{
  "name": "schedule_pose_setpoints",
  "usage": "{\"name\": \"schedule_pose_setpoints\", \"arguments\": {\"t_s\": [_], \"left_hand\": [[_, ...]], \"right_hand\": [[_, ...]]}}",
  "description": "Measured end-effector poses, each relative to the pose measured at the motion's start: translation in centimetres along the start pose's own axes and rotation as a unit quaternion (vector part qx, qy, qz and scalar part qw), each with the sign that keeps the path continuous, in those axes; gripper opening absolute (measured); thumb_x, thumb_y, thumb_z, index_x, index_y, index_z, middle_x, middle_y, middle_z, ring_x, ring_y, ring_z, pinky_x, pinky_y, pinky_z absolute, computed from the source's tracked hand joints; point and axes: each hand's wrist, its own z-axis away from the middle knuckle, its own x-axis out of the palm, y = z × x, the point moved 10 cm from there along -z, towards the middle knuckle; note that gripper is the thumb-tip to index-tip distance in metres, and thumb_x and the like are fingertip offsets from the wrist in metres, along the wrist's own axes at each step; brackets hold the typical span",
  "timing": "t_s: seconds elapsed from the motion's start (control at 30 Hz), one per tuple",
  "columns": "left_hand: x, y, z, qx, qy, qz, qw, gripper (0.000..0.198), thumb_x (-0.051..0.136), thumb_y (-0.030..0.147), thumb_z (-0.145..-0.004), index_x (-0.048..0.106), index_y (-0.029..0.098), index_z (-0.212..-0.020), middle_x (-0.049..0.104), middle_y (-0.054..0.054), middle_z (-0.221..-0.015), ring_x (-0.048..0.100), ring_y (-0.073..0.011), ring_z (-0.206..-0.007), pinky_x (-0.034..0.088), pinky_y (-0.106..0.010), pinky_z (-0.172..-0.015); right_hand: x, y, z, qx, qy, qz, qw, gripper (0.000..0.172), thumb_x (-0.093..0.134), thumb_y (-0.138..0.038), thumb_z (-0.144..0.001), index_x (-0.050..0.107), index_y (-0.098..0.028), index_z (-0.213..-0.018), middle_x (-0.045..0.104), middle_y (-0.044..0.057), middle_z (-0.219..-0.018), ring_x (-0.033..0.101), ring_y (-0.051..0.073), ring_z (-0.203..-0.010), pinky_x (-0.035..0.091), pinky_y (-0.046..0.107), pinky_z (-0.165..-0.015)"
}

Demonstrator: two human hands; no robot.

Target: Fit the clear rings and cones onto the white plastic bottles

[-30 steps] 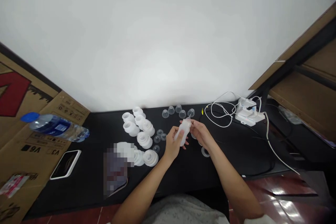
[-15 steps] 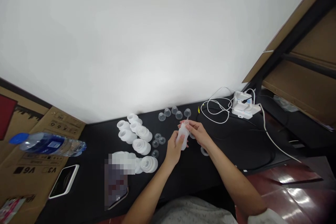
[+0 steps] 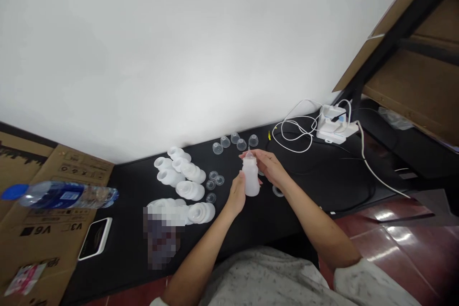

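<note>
A frosted white baby bottle point(image 3: 252, 180) stands upright between my hands, a clear nipple point(image 3: 249, 153) at its top. My left hand point(image 3: 237, 193) is wrapped round the lower body from the left. At the neck and nipple, my right hand point(image 3: 269, 165) closes its fingers from the right; part of its grip is hidden. Left of them lie several small clear nipples point(image 3: 211, 185), and beyond them several white bottles point(image 3: 170, 178), some with nipples fitted. Clear dome caps point(image 3: 234, 138) sit in a group near the wall. A clear ring-like piece point(image 3: 277, 191) lies by my right wrist.
On the right, a white power strip point(image 3: 333, 124) trails white cables point(image 3: 296, 136) over the black table point(image 3: 229, 229). Leftward are a phone point(image 3: 95, 239), a water bottle point(image 3: 64, 194) lying on its side and a cardboard box point(image 3: 43, 244). A white wall point(image 3: 215, 57) rises behind.
The baby bottle has gone from tilted to upright, and its body shows more fully. My left fingers have shifted lower and to its side; my right hand stays at the top. The view has shifted slightly.
</note>
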Motion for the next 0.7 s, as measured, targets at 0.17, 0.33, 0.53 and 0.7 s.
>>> {"name": "schedule_pose_setpoints", "arguments": {"t_s": [0.17,0.33,0.53,0.7], "left_hand": [[0.6,0.3,0.2,-0.008,-0.02,-0.009,1.0,0.09,0.03,0.086,-0.106,0.081,0.013,-0.118,0.084,-0.015,-0.095,0.08,-0.0282,-0.083,0.063,-0.04,-0.081],[0.7,-0.5,-0.1,-0.021,-0.025,-0.006,0.999,0.092,0.031,0.091,-0.102,0.081,0.014,-0.112,0.083,-0.013,-0.089,0.079,-0.0276,-0.078,0.063,-0.039,-0.077],[1.3,-1.2,-0.1,-0.046,-0.044,0.035,0.997,0.09,0.033,0.092,-0.101,0.08,0.016,-0.113,0.083,-0.013,-0.089,0.08,-0.028,-0.079,0.063,-0.04,-0.079],[1.2,-0.6,0.3,-0.029,-0.042,-0.004,0.999,0.087,0.033,0.087,-0.105,0.081,0.014,-0.114,0.082,-0.012,-0.086,0.076,-0.0251,-0.072,0.058,-0.036,-0.069]], "right_hand": [[-0.6,0.1,0.0,0.001,0.018,0.005,1.0,0.036,0.08,-0.058,-0.096,0.086,-0.023,-0.094,0.088,0.009,-0.112,0.068,0.017,-0.07,0.045,0.026,-0.055],[-0.9,0.2,0.0,0.008,0.038,-0.028,0.999,0.034,0.086,-0.054,-0.091,0.081,-0.021,-0.086,0.088,0.01,-0.109,0.061,0.015,-0.06,0.042,0.027,-0.05],[-1.2,-0.4,-0.1,-0.005,0.043,-0.014,0.999,0.032,0.084,-0.053,-0.092,0.081,-0.022,-0.086,0.088,0.01,-0.108,0.072,0.021,-0.078,0.054,0.03,-0.066],[-0.9,-0.2,0.0,0.015,-0.002,0.021,1.0,0.033,0.082,-0.055,-0.093,0.085,-0.022,-0.093,0.088,0.011,-0.108,0.078,0.024,-0.086,0.056,0.032,-0.069]]}}
